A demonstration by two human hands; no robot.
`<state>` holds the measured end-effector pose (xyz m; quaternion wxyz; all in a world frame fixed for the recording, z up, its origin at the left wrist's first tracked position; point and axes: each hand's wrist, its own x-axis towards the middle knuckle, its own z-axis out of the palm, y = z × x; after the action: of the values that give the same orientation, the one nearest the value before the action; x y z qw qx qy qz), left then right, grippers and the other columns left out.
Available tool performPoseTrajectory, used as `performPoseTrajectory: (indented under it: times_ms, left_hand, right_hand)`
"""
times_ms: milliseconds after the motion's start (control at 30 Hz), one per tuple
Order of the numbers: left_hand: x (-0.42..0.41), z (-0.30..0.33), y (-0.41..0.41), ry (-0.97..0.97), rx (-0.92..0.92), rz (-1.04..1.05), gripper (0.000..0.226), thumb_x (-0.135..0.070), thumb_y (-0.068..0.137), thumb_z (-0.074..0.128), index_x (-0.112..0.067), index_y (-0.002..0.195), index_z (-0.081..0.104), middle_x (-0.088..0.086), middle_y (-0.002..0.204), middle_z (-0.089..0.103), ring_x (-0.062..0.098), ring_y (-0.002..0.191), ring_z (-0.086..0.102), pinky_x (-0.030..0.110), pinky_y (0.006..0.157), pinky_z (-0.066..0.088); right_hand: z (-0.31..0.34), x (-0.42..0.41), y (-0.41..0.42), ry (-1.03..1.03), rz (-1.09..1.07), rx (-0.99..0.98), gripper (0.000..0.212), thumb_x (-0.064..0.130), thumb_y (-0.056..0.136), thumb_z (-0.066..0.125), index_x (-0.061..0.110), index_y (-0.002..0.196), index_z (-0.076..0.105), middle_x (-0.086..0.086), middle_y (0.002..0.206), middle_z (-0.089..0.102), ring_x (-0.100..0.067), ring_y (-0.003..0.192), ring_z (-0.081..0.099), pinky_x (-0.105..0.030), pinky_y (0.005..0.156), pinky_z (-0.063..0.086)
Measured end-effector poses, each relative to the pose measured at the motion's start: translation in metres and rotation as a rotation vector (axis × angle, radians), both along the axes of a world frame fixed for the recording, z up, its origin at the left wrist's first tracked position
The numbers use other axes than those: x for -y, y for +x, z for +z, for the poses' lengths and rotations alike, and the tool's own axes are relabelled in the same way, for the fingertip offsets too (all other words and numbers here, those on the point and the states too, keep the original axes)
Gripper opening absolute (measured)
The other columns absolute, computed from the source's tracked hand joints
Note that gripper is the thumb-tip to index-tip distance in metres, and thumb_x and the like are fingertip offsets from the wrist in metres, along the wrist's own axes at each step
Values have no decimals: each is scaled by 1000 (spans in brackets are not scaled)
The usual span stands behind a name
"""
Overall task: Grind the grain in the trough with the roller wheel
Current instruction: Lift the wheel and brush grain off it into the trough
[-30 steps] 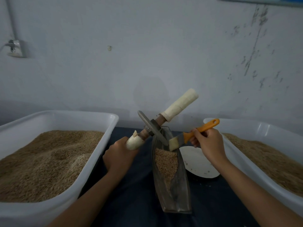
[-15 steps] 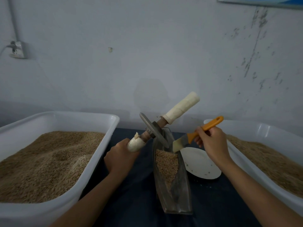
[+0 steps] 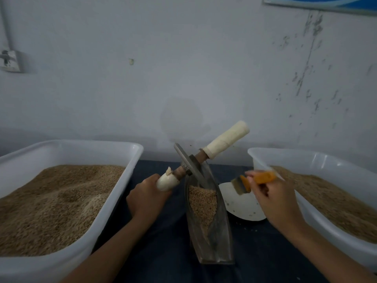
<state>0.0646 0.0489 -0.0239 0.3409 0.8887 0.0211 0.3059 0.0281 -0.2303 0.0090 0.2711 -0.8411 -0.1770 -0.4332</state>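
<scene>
The narrow metal trough (image 3: 212, 237) lies lengthwise on the dark surface (image 3: 163, 252), its near end closest to the person and its far end pointing toward the wall. A wedge of grain (image 3: 203, 205) fills its middle and far part, while the near part of the channel shows bare metal.

Left of the trough, the left hand (image 3: 146, 198) has its fingers curled around the white-wrapped lower handle of the roller wheel (image 3: 188, 165), a firm closed grip. The wheel is tilted, its disc edge dipping into the far end of the trough just beyond the grain, and its other white-wrapped handle slants up and to the right, above the trough.

Right of the trough, the right hand (image 3: 275, 199) pinches the orange handle of a brush (image 3: 252, 181), fingers closed on it; the brush is blurred, its bristles hanging over a white plate (image 3: 240, 205) that lies on the surface just beside the trough.

Further left of the trough stands a white bin (image 3: 114, 193) heaped with grain, and further right a second white bin (image 3: 326, 227), also holding grain. Beyond the trough rises a scuffed pale wall (image 3: 183, 68).
</scene>
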Motion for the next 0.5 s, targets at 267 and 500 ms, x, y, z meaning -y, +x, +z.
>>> performPoseTrajectory:
  times_ms: [267,500]
  left_hand:
    - [2,2,-2,-31,8,-31,14,-38,79,68,-32,80,55,-9,72,60,13,72,61,35,68,52]
    - [2,-1,-2,3,13,1,19,-39,78,71,-27,90,62,-9,76,61,10,73,58,26,60,43]
  right_hand:
    - [-25,32,-18,-791,-80,-48,62,5,44,95,13,102,75,3,80,69,-13,61,64,-25,50,53]
    - [-37,40,-18,-1005,-104,-73,63,19,32,96,17,92,77,5,77,68,-14,65,65,-26,52,53]
